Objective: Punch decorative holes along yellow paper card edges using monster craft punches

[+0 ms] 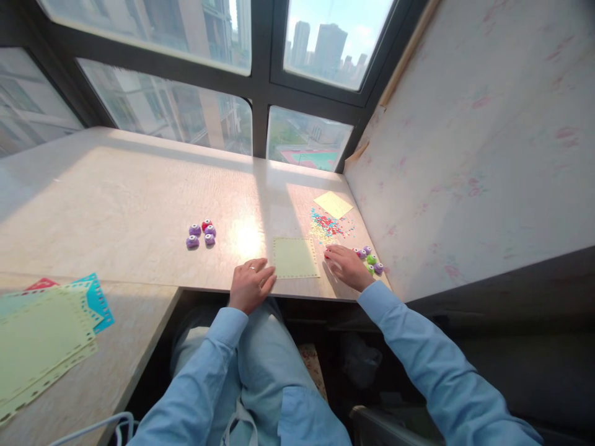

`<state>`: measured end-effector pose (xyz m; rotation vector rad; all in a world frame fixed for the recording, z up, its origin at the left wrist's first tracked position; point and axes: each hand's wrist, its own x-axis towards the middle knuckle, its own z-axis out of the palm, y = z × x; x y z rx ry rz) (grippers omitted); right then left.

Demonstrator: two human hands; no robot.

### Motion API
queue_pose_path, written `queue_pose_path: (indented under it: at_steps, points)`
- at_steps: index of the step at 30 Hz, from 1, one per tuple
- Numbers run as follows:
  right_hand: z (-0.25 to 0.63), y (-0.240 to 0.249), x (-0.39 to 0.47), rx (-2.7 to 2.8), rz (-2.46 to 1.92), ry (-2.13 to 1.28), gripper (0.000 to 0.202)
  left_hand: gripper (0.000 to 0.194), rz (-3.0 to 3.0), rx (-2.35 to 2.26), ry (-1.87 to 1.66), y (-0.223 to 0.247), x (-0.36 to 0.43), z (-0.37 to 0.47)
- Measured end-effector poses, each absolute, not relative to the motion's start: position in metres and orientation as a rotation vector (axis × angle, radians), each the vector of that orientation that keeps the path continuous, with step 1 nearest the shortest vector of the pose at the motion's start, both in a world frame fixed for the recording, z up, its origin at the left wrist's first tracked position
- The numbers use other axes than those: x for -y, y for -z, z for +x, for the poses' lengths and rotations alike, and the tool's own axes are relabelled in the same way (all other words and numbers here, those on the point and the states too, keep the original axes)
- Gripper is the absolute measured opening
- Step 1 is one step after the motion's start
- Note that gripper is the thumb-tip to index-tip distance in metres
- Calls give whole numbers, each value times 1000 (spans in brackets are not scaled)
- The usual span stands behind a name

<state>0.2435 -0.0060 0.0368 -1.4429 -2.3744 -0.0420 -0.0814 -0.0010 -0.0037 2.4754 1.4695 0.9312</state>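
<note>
One ring (pixel 252 269) is worn on the left hand (pixel 250 287), which is held loosely open, its fingertips at the near left edge of a pale green sheet with a perforated border (pixel 296 258). By the right hand (pixel 347 266), its fingers bent, a small red piece (pixel 328 253) is met at the fingertips; whether it is gripped cannot be told. Right of that hand, purple and green eyed pieces (pixel 371 259) are clustered. Beyond it, multicoloured confetti-like bits (pixel 326 225) are scattered, and farther, a yellow card (pixel 333 204) is laid.
</note>
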Motion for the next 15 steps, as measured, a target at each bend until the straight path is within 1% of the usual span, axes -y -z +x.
queue_pose_path:
  at_steps: [3, 6, 9, 12, 15]
  points:
    - [249, -41, 3, 2421, -1551, 94, 19, 18, 2494, -1461, -923, 4, 1, -82]
    - [255, -47, 6, 2343, -1677, 158, 18, 21, 2458, -1460, -944, 7, 0, -83]
    - [254, -50, 16, 2256, -1657, 166, 18, 26, 2335, -1426, -1035, 9, -3, -85]
    - [243, -46, 30, 2211, -1579, 92, 19, 24, 2129, -1355, -1227, 8, -6, -92]
    - [227, -36, 46, 2190, -1491, -65, 20, 23, 1943, -1421, -1393, 3, -10, -109]
